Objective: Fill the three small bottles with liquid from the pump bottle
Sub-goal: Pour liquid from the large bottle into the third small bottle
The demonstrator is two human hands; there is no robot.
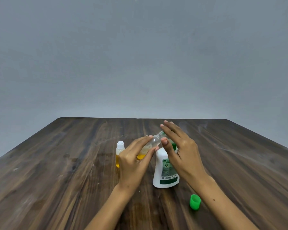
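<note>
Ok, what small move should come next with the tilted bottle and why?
Probably one more press on the pump head: the right hand rests over the pump bottle, and the tilted small bottle held in the left hand at the nozzle shows yellow liquid only near its bottom.

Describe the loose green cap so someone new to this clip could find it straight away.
Start at the white pump bottle standing near the middle of the wooden table. Look nearer the camera and to the right, just beside the right forearm: the green cap lies there alone on the wood. It is the only small, bright green piece sitting apart from any bottle.
</note>
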